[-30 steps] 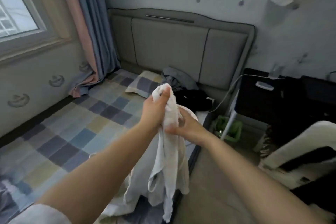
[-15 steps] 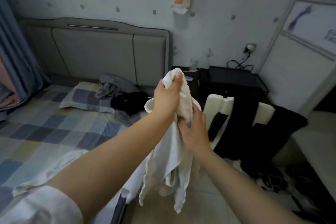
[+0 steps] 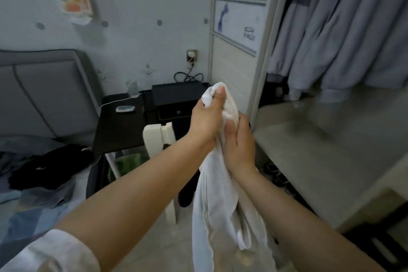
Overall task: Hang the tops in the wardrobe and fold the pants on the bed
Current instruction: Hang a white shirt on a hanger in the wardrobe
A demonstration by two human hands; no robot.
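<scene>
A white garment point(image 3: 220, 210) hangs bunched in front of me, its lower part dangling toward the floor. My left hand point(image 3: 206, 121) grips its top end, thumb up over the cloth. Just below, my right hand point(image 3: 239, 146) grips the same garment around its gathered middle. The open wardrobe point(image 3: 260, 51) stands to the right, with several grey-blue clothes point(image 3: 344, 28) hanging inside. The bed point(image 3: 33, 205) with its checked sheet lies at the lower left, and a dark garment point(image 3: 48, 168) lies on it.
A black bedside table point(image 3: 123, 130) and a black cabinet point(image 3: 178, 97) stand against the wall. A white chair point(image 3: 157, 139) stands in front of them. A pale ledge point(image 3: 331, 161) runs along the wardrobe's base at right. A grey headboard point(image 3: 44, 93) is at left.
My view has swung right from the bed toward the wardrobe. Both hands keep their hold on the white garment and carry it along.
</scene>
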